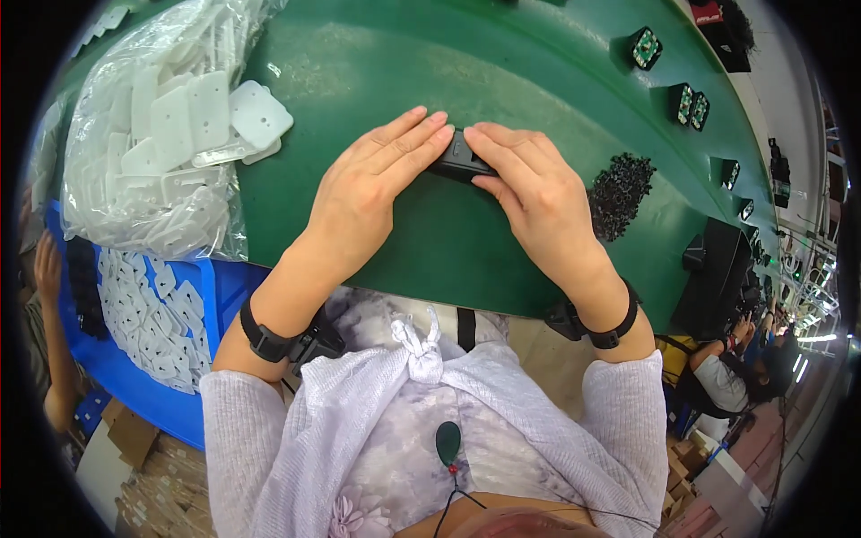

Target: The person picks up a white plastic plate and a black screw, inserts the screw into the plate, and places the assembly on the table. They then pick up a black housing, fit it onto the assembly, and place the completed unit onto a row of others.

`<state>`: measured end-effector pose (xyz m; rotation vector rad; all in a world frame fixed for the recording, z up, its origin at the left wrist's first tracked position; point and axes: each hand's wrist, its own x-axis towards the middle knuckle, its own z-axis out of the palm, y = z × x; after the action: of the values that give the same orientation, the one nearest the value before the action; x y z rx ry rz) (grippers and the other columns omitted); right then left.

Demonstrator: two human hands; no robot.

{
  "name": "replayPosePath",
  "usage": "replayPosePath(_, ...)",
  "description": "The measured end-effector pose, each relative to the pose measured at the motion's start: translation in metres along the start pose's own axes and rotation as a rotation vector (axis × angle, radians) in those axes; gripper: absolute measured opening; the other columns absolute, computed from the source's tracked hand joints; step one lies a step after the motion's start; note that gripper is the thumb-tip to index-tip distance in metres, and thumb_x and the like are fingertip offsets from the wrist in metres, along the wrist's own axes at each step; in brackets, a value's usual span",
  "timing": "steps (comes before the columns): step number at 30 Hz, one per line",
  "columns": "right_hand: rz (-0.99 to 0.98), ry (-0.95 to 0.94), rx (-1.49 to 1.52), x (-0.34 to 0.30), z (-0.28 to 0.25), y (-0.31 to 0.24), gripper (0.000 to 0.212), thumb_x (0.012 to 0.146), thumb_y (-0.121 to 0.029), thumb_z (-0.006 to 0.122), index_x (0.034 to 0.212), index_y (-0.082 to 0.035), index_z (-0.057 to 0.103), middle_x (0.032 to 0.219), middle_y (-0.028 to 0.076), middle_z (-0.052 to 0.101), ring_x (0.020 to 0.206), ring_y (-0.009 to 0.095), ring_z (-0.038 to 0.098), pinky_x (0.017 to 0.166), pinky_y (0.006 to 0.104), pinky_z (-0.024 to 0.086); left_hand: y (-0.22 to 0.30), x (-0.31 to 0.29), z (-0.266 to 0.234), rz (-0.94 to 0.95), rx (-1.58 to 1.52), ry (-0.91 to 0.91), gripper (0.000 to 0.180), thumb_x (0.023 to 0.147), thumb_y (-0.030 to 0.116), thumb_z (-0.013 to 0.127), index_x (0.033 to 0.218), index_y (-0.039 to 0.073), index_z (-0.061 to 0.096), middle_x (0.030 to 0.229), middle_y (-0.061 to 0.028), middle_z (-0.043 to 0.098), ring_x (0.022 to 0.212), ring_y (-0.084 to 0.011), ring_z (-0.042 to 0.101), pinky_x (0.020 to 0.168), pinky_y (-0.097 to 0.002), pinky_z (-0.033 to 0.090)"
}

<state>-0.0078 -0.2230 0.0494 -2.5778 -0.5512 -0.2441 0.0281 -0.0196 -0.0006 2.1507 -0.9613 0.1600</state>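
Black case (461, 160) lies crosswise, long axis seeming roughly along the near edge of green table (439, 242); left hand (369, 172) and right hand (535, 179) grasp its ends.

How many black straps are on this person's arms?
2. One black strap is around the left forearm, behind the left hand; the other black strap is around the right forearm, behind the right hand. The sleeves could hide more.
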Motion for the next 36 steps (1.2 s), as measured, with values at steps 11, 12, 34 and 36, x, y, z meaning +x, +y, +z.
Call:
replayPosePath(11,-0.011,0.117,-0.015,-0.006,0.012,0.005,0.045,0.071,0.003,0.069,0.114,-0.006,0.063,0.109,0.011,0.064,0.093,0.029,0.060,0.079,0.0354,0.051,0.015,0.002,0.006,0.065,0.344,0.053,0.051,0.074,0.008,0.066,0.123,0.002,0.056,0.123,-0.0096,0.059,0.113,-0.0249,0.055,0.095,-0.0365,0.045)
replayPosePath(12,-0.012,0.078,0.050,-0.005,0.008,0.010,0.044,0.071,0.002,0.068,0.115,-0.006,0.063,0.108,0.011,0.064,0.092,0.029,0.060,0.079,0.0352,0.051,0.016,0.005,0.008,0.079,0.346,0.062,0.051,0.074,0.008,0.066,0.123,0.002,0.056,0.123,-0.0096,0.059,0.113,-0.0249,0.055,0.095,-0.0365,0.045)
replayPosePath(34,0.335,0.051,0.889,-0.002,-0.013,-0.005,0.047,0.092,-0.015,0.063,0.133,0.000,0.047,0.116,0.011,0.060,0.106,0.016,0.057,0.093,0.0297,0.045,0.047,0.005,0.006,-0.557,-1.079,0.080,0.031,0.094,0.022,0.059,0.110,-0.004,0.056,0.083,-0.0085,0.067,0.066,-0.0088,0.061,0.057,-0.0209,0.047)
replayPosePath(36,0.322,0.133,0.918,-0.001,-0.010,-0.006,0.046,0.091,-0.015,0.063,0.131,0.000,0.047,0.114,0.011,0.061,0.104,0.016,0.057,0.092,0.0301,0.045,0.050,0.009,0.011,-0.561,-1.141,0.114,0.030,0.094,0.021,0.059,0.110,-0.004,0.055,0.085,-0.0088,0.067,0.067,-0.0092,0.061,0.058,-0.0212,0.048)
